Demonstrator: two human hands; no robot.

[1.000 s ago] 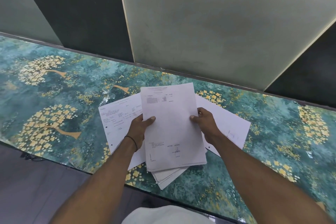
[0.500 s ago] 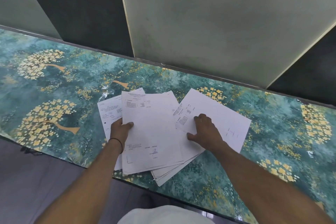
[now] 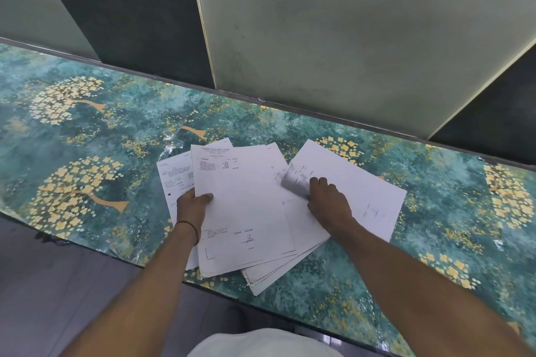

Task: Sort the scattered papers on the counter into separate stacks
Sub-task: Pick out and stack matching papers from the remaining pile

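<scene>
Green flowered worktop (image 3: 116, 130); my left hand (image 3: 191, 206) pinches top sheet (image 3: 240, 206), right hand (image 3: 327, 200) grips blurred corner of another page (image 3: 362, 180).

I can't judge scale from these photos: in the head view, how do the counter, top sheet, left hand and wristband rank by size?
Largest to smallest:
1. counter
2. top sheet
3. left hand
4. wristband
The hand holds the sheet, so nearness does not skew them.

Green floral counter (image 3: 87, 139) bears overlapping white papers (image 3: 246, 206)
</scene>
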